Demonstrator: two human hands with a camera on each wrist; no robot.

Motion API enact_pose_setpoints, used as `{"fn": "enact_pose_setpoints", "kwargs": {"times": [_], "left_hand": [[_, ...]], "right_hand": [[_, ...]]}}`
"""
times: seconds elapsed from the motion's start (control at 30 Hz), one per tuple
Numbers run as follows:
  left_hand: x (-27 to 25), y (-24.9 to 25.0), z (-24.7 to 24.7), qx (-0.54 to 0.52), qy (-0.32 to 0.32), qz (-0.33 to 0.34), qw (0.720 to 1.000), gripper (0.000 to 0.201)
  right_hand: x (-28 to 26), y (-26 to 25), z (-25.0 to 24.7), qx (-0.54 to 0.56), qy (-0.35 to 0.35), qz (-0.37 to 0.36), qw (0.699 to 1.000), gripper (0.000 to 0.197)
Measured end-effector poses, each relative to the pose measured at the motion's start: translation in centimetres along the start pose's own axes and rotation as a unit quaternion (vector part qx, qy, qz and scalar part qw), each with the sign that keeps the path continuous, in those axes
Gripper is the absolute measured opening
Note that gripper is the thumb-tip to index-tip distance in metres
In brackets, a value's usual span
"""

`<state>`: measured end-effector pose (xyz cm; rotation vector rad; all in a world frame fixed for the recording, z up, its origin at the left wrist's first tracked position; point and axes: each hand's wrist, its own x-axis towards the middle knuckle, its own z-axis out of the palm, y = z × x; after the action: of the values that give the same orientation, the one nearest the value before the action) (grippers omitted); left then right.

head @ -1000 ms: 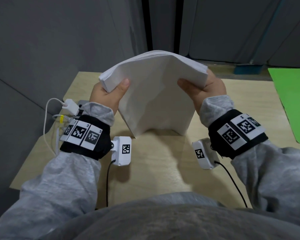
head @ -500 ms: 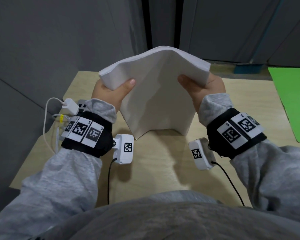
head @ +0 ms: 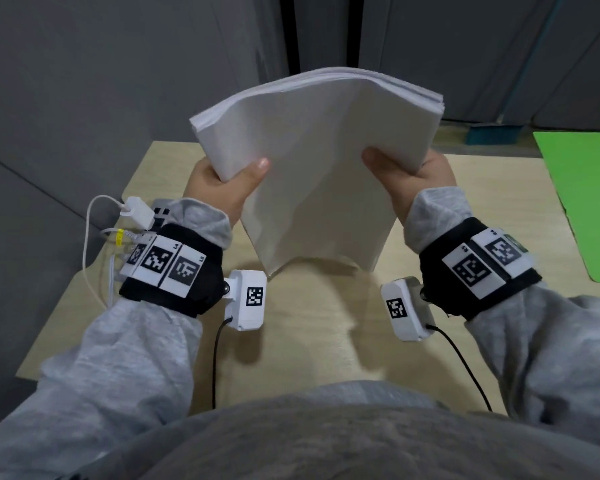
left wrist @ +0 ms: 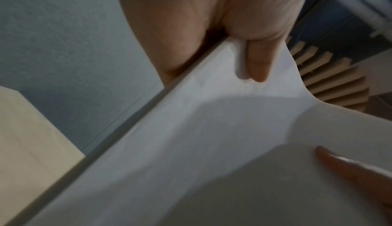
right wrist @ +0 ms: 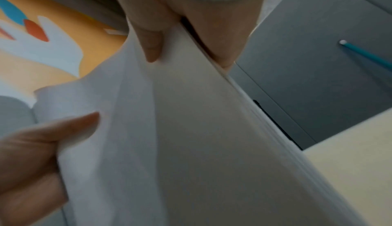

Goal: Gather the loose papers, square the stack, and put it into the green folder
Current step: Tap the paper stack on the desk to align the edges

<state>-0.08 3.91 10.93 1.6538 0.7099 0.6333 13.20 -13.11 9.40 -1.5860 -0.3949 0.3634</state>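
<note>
Above the wooden table [head: 309, 341], both hands clamp the paper stack [head: 319, 168]: left hand [head: 219, 188] and right hand [head: 420, 178] pinching its sides; green folder [head: 582, 202] lies right of it.

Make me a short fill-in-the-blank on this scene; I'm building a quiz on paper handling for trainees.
1. The paper stack is gripped by ____ hands.
2. The stack's lower edge rests on the ____.
3. The folder lying to the person's right is coloured ____.
4. The left hand holds the stack's ____ side.

Missing words: both; table; green; left
</note>
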Motion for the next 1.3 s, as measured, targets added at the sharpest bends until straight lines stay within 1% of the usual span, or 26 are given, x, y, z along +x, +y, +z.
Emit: {"fn": "enact_pose_setpoints", "kwargs": {"times": [0.03,0.1,0.17,0.23,0.27,0.3,0.37,0.4,0.43,0.47,0.5,0.57,0.6,0.63,0.7,0.77,0.83,0.9,0.97,1.03,1.1,1.23,1.3], "left_hand": [[0.0,-0.2,-0.2,0.001,-0.011,0.009,1.0,0.019],[0.1,-0.7,-0.3,-0.003,-0.02,0.009,1.0,0.021],[0.0,-1.2,-0.4,0.002,-0.031,0.005,1.0,0.026],[-0.1,-1.1,-0.5,0.015,-0.036,0.01,0.999,0.025],[-0.1,-0.8,-0.5,0.022,-0.029,0.022,0.999,0.031],[-0.1,-0.4,-0.5,0.034,-0.015,0.047,0.998,0.041],[0.1,0.4,-0.8,0.066,0.025,0.122,0.99,0.066],[0.2,0.9,-0.9,0.088,0.05,0.157,0.982,0.074],[0.3,1.5,-1.0,0.121,0.076,0.191,0.971,0.079],[0.4,2.1,-1.1,0.168,0.093,0.232,0.954,0.08],[0.5,2.7,-1.1,0.234,0.098,0.274,0.928,0.079],[0.1,4.0,-0.6,0.381,0.079,0.337,0.857,0.075],[-0.2,4.5,-0.2,0.439,0.064,0.348,0.826,0.072],[-0.5,4.8,0.3,0.473,0.053,0.351,0.806,0.068],[-1.1,5.3,1.1,0.502,0.04,0.351,0.789,0.055],[-1.4,5.6,1.3,0.523,0.03,0.34,0.781,0.035],[-1.3,5.9,1.2,0.542,0.013,0.323,0.776,0.017],[-1.0,5.9,0.9,0.544,-0.022,0.312,0.779,0.012],[-0.7,5.4,0.6,0.513,-0.038,0.319,0.796,0.013],[-0.3,4.7,0.1,0.456,-0.027,0.319,0.831,0.013],[0.5,3.7,-1.0,0.404,-0.005,0.292,0.867,0.014],[2.1,1.5,-3.5,0.305,0.029,0.23,0.924,0.005],[2.5,0.7,-4.4,0.253,0.031,0.195,0.947,0.007]], "right_hand": [[-0.1,0.1,-0.2,0.006,-0.005,-0.008,1.0,0.014],[-0.3,0.6,-0.4,0.008,-0.025,-0.01,1.0,0.024],[-0.4,1.6,-0.4,-0.021,-0.04,0.008,0.999,0.03],[-0.4,2.2,-0.4,-0.063,-0.034,0.032,0.997,0.03],[-0.3,2.3,-0.3,-0.08,-0.027,0.04,0.996,0.028],[-0.2,2.3,-0.2,-0.093,-0.022,0.046,0.994,0.025],[-0.1,2.0,-0.1,-0.112,-0.011,0.044,0.993,0.021],[-0.2,1.8,-0.1,-0.122,-0.007,0.037,0.992,0.02],[-0.1,1.6,-0.1,-0.136,-0.003,0.027,0.99,0.021],[-0.1,1.4,0.0,-0.149,0.0,0.014,0.989,0.022],[-0.1,1.2,0.1,-0.162,0.002,0.0,0.987,0.021],[0.0,0.8,0.3,-0.189,0.0,-0.03,0.981,0.019],[0.0,0.7,0.5,-0.207,-0.003,-0.044,0.977,0.015],[-0.1,0.7,0.6,-0.227,-0.008,-0.062,0.972,0.012],[-0.6,0.3,0.8,-0.266,-0.026,-0.111,0.957,0.017],[-1.0,0.0,0.9,-0.294,-0.056,-0.171,0.939,0.031],[-1.2,-0.1,0.9,-0.314,-0.076,-0.204,0.924,0.041],[-1.1,0.0,0.8,-0.308,-0.076,-0.207,0.925,0.04],[-1.0,0.4,0.7,-0.306,-0.075,-0.193,0.929,0.03],[-0.7,1.0,0.3,-0.312,-0.08,-0.167,0.932,0.022],[-0.2,1.9,-0.4,-0.323,-0.089,-0.119,0.935,0.02],[0.7,4.2,-2.4,-0.386,-0.099,-0.01,0.917,0.02],[1.1,5.5,-3.4,-0.394,-0.084,0.033,0.915,0.02]]}}
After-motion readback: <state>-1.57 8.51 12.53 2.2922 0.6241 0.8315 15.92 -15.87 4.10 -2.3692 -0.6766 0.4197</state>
